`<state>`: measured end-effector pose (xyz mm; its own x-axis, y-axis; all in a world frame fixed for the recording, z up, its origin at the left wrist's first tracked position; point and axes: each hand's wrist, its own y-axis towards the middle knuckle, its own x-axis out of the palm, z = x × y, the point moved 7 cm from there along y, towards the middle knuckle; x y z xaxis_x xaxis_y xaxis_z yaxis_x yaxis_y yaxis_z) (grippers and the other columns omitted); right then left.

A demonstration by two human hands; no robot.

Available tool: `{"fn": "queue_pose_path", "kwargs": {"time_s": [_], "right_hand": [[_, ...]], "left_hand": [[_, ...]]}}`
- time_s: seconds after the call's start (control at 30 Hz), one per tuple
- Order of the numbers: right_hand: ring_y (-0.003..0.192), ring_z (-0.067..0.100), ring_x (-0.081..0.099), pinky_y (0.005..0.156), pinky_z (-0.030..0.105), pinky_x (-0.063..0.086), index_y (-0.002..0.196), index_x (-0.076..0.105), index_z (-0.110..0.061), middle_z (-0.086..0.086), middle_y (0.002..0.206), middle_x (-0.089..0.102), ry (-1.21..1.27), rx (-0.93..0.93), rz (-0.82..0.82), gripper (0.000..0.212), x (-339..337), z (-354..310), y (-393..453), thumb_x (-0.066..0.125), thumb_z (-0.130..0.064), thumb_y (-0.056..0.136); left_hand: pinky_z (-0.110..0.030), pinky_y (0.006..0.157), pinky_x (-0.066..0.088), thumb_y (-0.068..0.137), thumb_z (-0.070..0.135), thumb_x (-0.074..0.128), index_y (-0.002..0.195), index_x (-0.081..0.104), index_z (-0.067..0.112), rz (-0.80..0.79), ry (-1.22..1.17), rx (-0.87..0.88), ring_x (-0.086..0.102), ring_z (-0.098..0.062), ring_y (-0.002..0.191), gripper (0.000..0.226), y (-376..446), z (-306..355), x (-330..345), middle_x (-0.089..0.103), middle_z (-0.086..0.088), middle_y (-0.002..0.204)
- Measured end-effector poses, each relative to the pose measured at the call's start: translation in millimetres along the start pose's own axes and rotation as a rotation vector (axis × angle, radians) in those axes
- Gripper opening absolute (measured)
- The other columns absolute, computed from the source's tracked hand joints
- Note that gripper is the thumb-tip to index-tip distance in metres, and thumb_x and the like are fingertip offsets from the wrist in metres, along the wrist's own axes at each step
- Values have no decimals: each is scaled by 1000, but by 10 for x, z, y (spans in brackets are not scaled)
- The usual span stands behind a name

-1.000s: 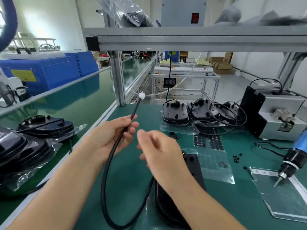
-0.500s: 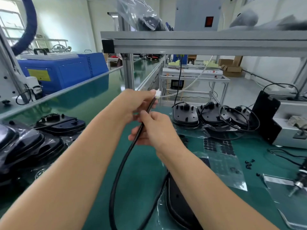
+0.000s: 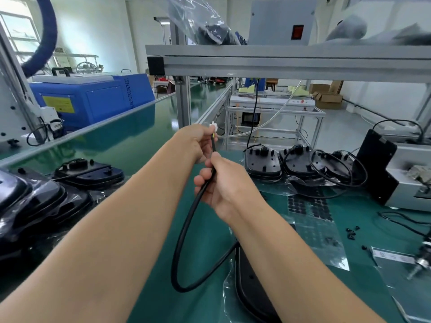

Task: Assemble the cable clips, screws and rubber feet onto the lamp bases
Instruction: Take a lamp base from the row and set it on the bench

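Left hand point(image 3: 198, 142) pinching cable point(image 3: 186, 220) just below white plug point(image 3: 212, 125), frame centre | right hand point(image 3: 221, 183) gripping cable directly beneath, nearer the loop | cable running near-vertical between grips, looping down toward lamp base point(image 3: 251, 297) at lower centre.

Head view: I see both hands gripping a black cable point(image 3: 186, 231), left hand point(image 3: 198, 143) near its white connector point(image 3: 213, 125), right hand point(image 3: 224, 183) below, above the green bench point(image 3: 205, 241).
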<state>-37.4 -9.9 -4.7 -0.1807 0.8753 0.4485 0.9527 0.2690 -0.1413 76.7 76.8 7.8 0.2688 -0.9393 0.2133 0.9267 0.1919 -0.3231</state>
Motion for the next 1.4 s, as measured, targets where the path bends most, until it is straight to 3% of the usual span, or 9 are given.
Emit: {"fn": "queue_pose_path", "kwargs": {"time_s": [0.1, 0.23, 0.43, 0.6, 0.93, 1.03, 1.13, 1.27, 1.4], "right_hand": [[31, 8, 36, 38, 14, 32, 79, 42, -16, -7, 40, 35, 36, 10, -66, 26, 105, 24, -156, 33, -21, 103], [32, 9, 29, 38, 15, 26, 75, 42, -15, -8, 39, 31, -126, -52, -152, 27, 257, 3, -466, 34, -19, 100], [52, 19, 43, 52, 31, 43, 76, 46, -15, -2, 56, 46, -729, -369, -155, 36, 276, -196, -854, 35, -38, 102], [65, 26, 43, 66, 41, 40, 70, 28, -24, -4, 62, 38, -1141, -562, -156, 39, 129, -165, -1082, 32, -48, 100], [75, 18, 53, 67, 31, 34, 88, 24, -35, -1, 64, 43, -1505, -538, -221, 43, -198, 34, -1158, 8, -73, 77], [74, 16, 54, 65, 24, 37, 95, 31, -38, -3, 69, 48, -1466, -629, -323, 45, -238, 17, -1161, 10, -74, 79], [85, 12, 55, 74, 25, 43, 111, 49, -33, -7, 92, 57, -1488, -667, -439, 49, -178, -20, -1108, 19, -64, 90], [93, 30, 45, 76, 33, 28, 113, 54, -16, 1, 87, 36, -1563, -562, -489, 41, -3, 197, -954, 35, -50, 99], [90, 29, 53, 75, 33, 40, 108, 65, -13, 3, 81, 45, -1645, -607, -495, 37, -22, 414, -905, 47, -43, 95]], "left_hand": [[-15, 53, 34, 97, 20, 56, 72, 56, 13, 50, -81, 26, 44, -5, 51, 26, 98, 130, -96, 54, 4, 38], [-17, 47, 38, 98, 22, 54, 78, 56, 13, 176, -69, 57, 43, -5, 49, 23, 230, 393, -411, 54, 5, 61], [-15, 31, 34, 99, 26, 53, 98, 56, 16, 303, -9, 6, 44, -5, 43, 10, 533, 311, -840, 53, 6, 68], [-6, 31, 28, 97, 16, 54, 92, 51, 19, 317, 6, -81, 33, -9, 16, 7, 830, -240, -942, 50, 0, 43], [-19, 36, 37, 87, 1, 65, 111, 50, 7, 428, -130, -24, 44, -16, 51, 30, 1061, -542, -976, 52, -8, 72], [-27, 53, 46, 86, 11, 72, 116, 52, 1, 337, 15, -28, 54, -19, 61, 37, 1039, -728, -875, 59, -12, 84], [-21, 46, 45, 89, 30, 69, 100, 59, 1, 225, 284, -25, 56, -19, 48, 33, 852, -828, -687, 63, -12, 73], [-26, 53, 34, 92, 41, 59, 64, 46, 5, 158, 1142, 275, 46, -25, 58, 47, 376, -454, -456, 44, -7, 58], [-21, 68, 40, 93, 31, 60, 96, 75, 13, -53, 1305, 494, 58, -14, 78, 24, -133, -379, -242, 68, 1, 84]]}}
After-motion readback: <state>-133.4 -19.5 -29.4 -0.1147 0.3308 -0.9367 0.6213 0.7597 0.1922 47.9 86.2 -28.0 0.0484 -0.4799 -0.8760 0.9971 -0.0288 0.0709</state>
